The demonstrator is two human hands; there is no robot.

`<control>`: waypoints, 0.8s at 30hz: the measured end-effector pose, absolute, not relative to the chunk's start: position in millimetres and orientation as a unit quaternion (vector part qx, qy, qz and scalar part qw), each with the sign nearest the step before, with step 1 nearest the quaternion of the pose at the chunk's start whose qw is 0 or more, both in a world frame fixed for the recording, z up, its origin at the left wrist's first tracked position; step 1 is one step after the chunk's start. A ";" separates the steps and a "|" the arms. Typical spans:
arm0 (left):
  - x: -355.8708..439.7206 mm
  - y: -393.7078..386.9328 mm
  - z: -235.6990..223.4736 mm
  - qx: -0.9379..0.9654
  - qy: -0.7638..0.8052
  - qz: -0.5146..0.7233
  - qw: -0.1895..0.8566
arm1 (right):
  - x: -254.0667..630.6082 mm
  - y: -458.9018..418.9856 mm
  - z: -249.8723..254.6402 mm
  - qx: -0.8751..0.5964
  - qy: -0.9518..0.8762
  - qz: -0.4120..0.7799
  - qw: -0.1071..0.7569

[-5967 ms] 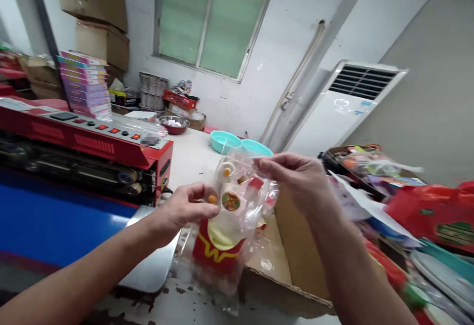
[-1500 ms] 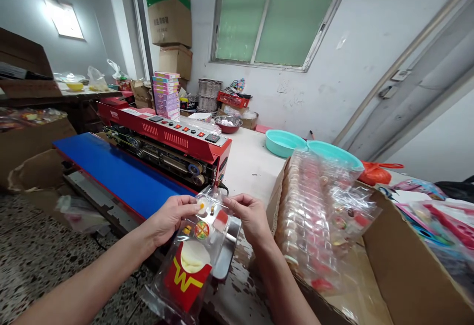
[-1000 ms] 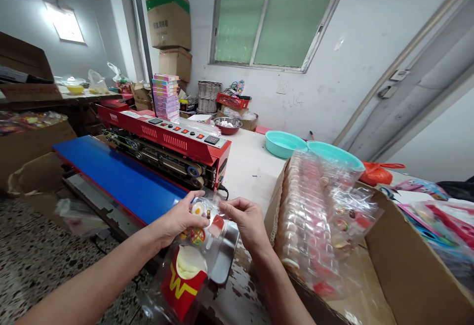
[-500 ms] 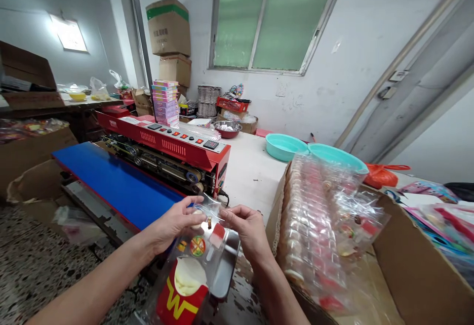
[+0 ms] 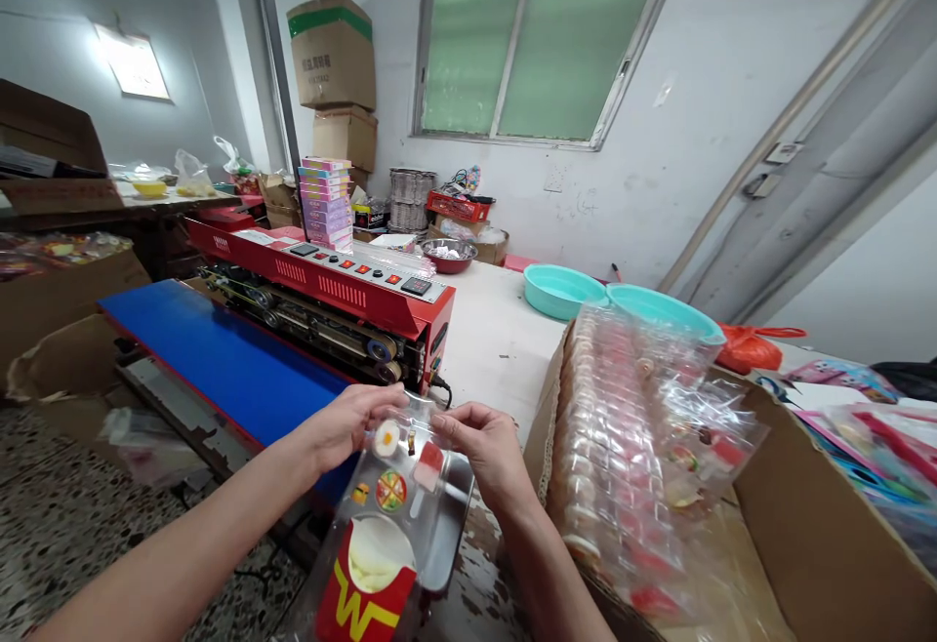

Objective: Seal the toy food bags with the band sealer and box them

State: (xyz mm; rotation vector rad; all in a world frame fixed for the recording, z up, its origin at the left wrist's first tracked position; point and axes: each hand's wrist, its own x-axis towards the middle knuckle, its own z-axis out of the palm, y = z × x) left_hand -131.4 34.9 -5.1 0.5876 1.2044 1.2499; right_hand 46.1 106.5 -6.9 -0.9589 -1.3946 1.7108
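Note:
Both my hands pinch the top edge of a clear plastic bag (image 5: 401, 501). My left hand (image 5: 356, 420) grips its upper left corner, and my right hand (image 5: 483, 447) its upper right. Inside are a toy fries box (image 5: 366, 588) in red with a yellow W, a small round pizza (image 5: 391, 491), a fried egg (image 5: 386, 438), a red and pink popsicle (image 5: 428, 466) and a tiny bottle (image 5: 411, 443). Behind the bag lies a grey metal tray (image 5: 448, 535). Left of my hands runs the blue belt (image 5: 220, 359) of a red sealing machine (image 5: 329, 281).
On the right, a cardboard box (image 5: 827, 515) holds a row of filled clear bags (image 5: 615, 447). Two turquoise basins (image 5: 563, 293) stand behind it, with an orange bag (image 5: 751, 347) beside them. A power cord (image 5: 443, 386) leaves the machine's right end.
The bag's top has become flatter between my hands, and the fried egg now shows fully. My left hand has shifted slightly left, and the bag's lower part has swung a little right.

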 end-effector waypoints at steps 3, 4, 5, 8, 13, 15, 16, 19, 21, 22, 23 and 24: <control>-131.5 49.3 -11.6 0.228 0.550 0.550 0.586 | 41.5 105.7 -7.5 -0.390 -0.537 0.651 0.368; -131.6 53.4 -15.3 0.221 0.556 0.556 0.577 | 39.7 105.5 -8.3 -0.394 -0.534 0.647 0.376; -131.8 57.4 -19.1 0.215 0.560 0.564 0.567 | 37.7 105.5 -9.2 -0.396 -0.531 0.644 0.383; -133.6 68.3 -29.0 0.200 0.565 0.592 0.538 | 31.3 107.8 -13.2 -0.402 -0.522 0.641 0.394; -145.2 75.6 -33.7 0.190 0.570 0.590 0.540 | 20.3 126.5 -24.6 -0.421 -0.517 0.619 0.415; -151.7 71.9 -33.6 0.194 0.570 0.573 0.556 | 15.4 137.8 -30.3 -0.421 -0.514 0.616 0.424; -154.9 69.5 -33.8 0.195 0.569 0.568 0.562 | 12.6 143.2 -33.1 -0.423 -0.510 0.616 0.427; -163.2 64.5 -36.2 0.192 0.569 0.569 0.562 | 2.0 156.6 -41.0 -0.434 -0.504 0.613 0.427; -168.3 65.3 -39.3 0.188 0.570 0.575 0.557 | -7.2 162.9 -45.6 -0.439 -0.504 0.610 0.425; -171.0 66.7 -41.2 0.186 0.571 0.578 0.552 | -12.4 165.4 -47.6 -0.441 -0.505 0.609 0.424; -174.0 68.3 -42.9 0.184 0.574 0.582 0.546 | -17.9 167.3 -49.2 -0.444 -0.506 0.607 0.422; -177.6 69.7 -44.3 0.183 0.578 0.586 0.538 | -23.4 168.4 -50.1 -0.446 -0.507 0.605 0.422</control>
